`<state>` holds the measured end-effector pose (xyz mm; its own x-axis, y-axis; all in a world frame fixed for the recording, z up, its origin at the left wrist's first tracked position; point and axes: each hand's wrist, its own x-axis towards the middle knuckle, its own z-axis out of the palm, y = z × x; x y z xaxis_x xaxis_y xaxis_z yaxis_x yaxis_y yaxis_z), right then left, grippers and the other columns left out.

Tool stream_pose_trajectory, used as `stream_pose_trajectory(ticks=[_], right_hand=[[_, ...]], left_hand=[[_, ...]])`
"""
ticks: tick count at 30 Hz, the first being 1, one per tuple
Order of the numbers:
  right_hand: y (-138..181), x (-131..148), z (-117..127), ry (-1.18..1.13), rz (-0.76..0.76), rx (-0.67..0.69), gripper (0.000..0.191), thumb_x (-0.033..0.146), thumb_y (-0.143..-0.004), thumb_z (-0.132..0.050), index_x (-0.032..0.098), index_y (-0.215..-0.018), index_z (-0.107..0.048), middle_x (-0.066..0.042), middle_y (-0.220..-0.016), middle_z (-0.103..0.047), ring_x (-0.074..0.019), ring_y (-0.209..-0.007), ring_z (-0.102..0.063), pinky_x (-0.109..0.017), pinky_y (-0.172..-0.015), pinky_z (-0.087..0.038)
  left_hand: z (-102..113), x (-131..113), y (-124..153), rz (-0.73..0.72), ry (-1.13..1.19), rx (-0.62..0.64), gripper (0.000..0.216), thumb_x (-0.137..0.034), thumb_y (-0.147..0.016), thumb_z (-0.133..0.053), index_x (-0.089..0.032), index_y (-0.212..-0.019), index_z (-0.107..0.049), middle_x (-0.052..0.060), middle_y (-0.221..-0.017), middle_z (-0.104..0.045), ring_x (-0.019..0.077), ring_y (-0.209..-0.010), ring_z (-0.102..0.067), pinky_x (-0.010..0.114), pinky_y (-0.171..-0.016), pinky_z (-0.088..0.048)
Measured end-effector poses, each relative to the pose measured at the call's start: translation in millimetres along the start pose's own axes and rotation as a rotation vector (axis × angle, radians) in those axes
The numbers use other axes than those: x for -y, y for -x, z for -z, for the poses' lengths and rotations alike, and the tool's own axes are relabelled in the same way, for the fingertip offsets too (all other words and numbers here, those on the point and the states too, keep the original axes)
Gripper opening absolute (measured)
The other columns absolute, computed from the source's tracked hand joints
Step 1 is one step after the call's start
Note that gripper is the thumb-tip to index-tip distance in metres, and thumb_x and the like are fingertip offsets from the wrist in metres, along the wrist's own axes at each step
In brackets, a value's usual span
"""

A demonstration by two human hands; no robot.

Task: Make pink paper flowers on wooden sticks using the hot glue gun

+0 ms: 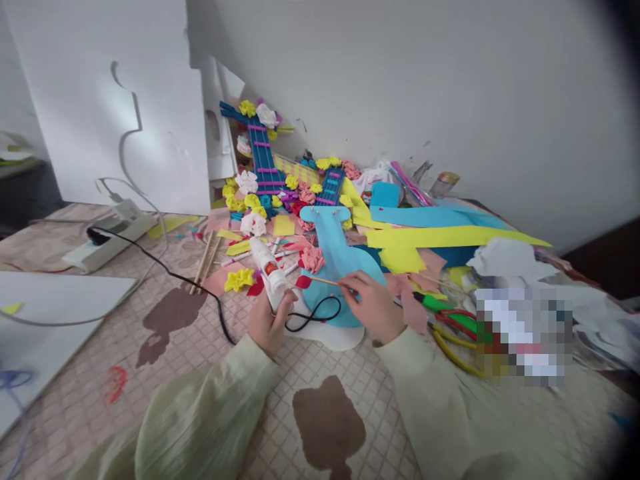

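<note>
My left hand (270, 322) is wrapped round a white glue gun (269, 263) with an orange patch, tilted up and away from me. Its black cord (320, 319) loops beside the hand. Between the fingertips of my right hand (373, 303) is a thin wooden stick (325, 281) pointing left. A red paper petal (303, 282) sits at the stick's far end; whether it is attached, I cannot tell. Under the stick lies a light-blue guitar-shaped cutout (330, 267) on a white base. A pink crepe-paper flower (312, 259) rests on its left side.
A power strip (107, 237) stands at left, near loose wooden sticks (205, 263). Two flower-decorated dark-blue guitar necks (265, 157) lean at the back. Yellow paper strips (450, 237), green-handled pliers (433, 302) and crumpled white paper (510, 259) lie to the right. A white board (165, 133) stands back left.
</note>
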<state>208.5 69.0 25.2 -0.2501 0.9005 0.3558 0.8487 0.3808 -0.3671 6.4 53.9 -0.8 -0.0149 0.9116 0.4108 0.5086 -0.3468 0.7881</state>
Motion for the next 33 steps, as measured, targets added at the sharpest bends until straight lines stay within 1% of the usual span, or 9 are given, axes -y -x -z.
stream_pose_trajectory(ticks=[4, 8, 12, 16, 19, 22, 26, 29, 33], right_hand=[[-0.8, 0.2, -3.4, 0.044, 0.03, -0.038, 0.021, 0.016, -0.082, -0.044, 0.018, -0.09, -0.064, -0.007, -0.09, -0.061, -0.0192, -0.081, -0.058, -0.031, -0.069, -0.045], [11.1, -5.4, 12.7, -0.002, 0.013, -0.079, 0.02, 0.016, -0.082, -0.044, 0.018, -0.09, -0.063, -0.006, -0.087, -0.062, -0.0177, -0.08, -0.058, -0.03, -0.073, -0.046], [54.7, -25.9, 37.6, 0.061, -0.132, -0.15, 0.018, 0.018, -0.081, -0.046, 0.018, -0.087, -0.062, -0.006, -0.086, -0.064, -0.0193, -0.082, -0.057, -0.032, -0.072, -0.046], [105.8, -52.1, 47.5, 0.134, -0.262, -0.133, 0.018, 0.018, -0.08, -0.045, 0.018, -0.084, -0.062, -0.006, -0.084, -0.064, -0.0195, -0.081, -0.058, -0.032, -0.07, -0.047], [119.7, -69.2, 52.9, 0.219, -0.278, -0.089, 0.019, 0.018, -0.079, -0.046, 0.018, -0.085, -0.063, -0.007, -0.084, -0.063, -0.0207, -0.084, -0.057, -0.034, -0.073, -0.047], [103.8, -91.5, 69.5, 0.302, -0.288, -0.042, 0.018, 0.02, -0.079, -0.047, 0.018, -0.086, -0.064, -0.007, -0.092, -0.064, -0.0196, -0.088, -0.057, -0.032, -0.077, -0.046], [59.4, -135.5, 92.4, 0.429, -0.429, 0.004, 0.022, 0.013, -0.08, -0.045, 0.015, -0.091, -0.064, -0.008, -0.093, -0.065, -0.0178, -0.085, -0.059, -0.029, -0.076, -0.045], [34.4, -163.1, 92.1, 0.498, -0.494, 0.097, 0.014, 0.014, -0.079, -0.052, 0.012, -0.086, -0.063, -0.009, -0.089, -0.064, -0.0173, -0.081, -0.059, -0.031, -0.074, -0.046], [23.7, -175.6, 82.2, 0.585, -0.518, 0.201, 0.023, 0.03, -0.084, -0.05, 0.012, -0.097, -0.056, -0.006, -0.096, -0.059, -0.0152, -0.084, -0.058, -0.035, -0.074, -0.048]], left_hand=[[-0.7, 0.9, 0.5, -0.016, 0.016, 0.008, 0.027, -0.032, -0.082, -0.038, -0.014, -0.076, -0.057, 0.005, -0.071, -0.059, 0.0167, -0.066, -0.055, 0.028, -0.064, -0.043], [5.6, 4.0, 2.3, -0.129, -0.018, 0.019, 0.024, -0.027, -0.082, -0.039, -0.013, -0.077, -0.057, 0.005, -0.072, -0.06, 0.0173, -0.068, -0.056, 0.028, -0.063, -0.044], [15.3, 6.6, 3.1, -0.298, -0.033, 0.032, 0.015, -0.02, -0.08, -0.041, -0.015, -0.076, -0.054, 0.005, -0.075, -0.061, 0.0166, -0.067, -0.058, 0.028, -0.061, -0.045], [19.7, 4.6, 2.8, -0.404, -0.035, -0.005, 0.01, -0.016, -0.078, -0.041, -0.017, -0.074, -0.05, 0.004, -0.075, -0.061, 0.0168, -0.067, -0.057, 0.029, -0.061, -0.044], [18.7, 2.1, 3.2, -0.425, -0.034, 0.008, 0.01, -0.015, -0.078, -0.04, -0.018, -0.073, -0.047, 0.003, -0.073, -0.06, 0.0158, -0.065, -0.056, 0.028, -0.06, -0.043], [18.0, 1.3, 3.7, -0.423, -0.029, -0.006, 0.01, -0.015, -0.079, -0.039, -0.017, -0.073, -0.046, 0.002, -0.074, -0.059, 0.0143, -0.063, -0.054, 0.026, -0.057, -0.042], [20.0, 1.8, 2.7, -0.481, -0.05, 0.026, 0.011, -0.013, -0.079, -0.039, -0.018, -0.073, -0.047, 0.002, -0.074, -0.058, 0.0139, -0.065, -0.055, 0.025, -0.057, -0.043], [21.4, 0.6, 1.7, -0.503, -0.044, 0.043, 0.009, -0.012, -0.077, -0.04, -0.018, -0.076, -0.047, 0.001, -0.073, -0.057, 0.0144, -0.067, -0.057, 0.026, -0.059, -0.045], [22.4, -2.3, 2.0, -0.486, -0.011, 0.022, 0.008, -0.012, -0.076, -0.041, -0.019, -0.077, -0.046, 0.002, -0.072, -0.058, 0.0151, -0.066, -0.058, 0.027, -0.058, -0.048]])
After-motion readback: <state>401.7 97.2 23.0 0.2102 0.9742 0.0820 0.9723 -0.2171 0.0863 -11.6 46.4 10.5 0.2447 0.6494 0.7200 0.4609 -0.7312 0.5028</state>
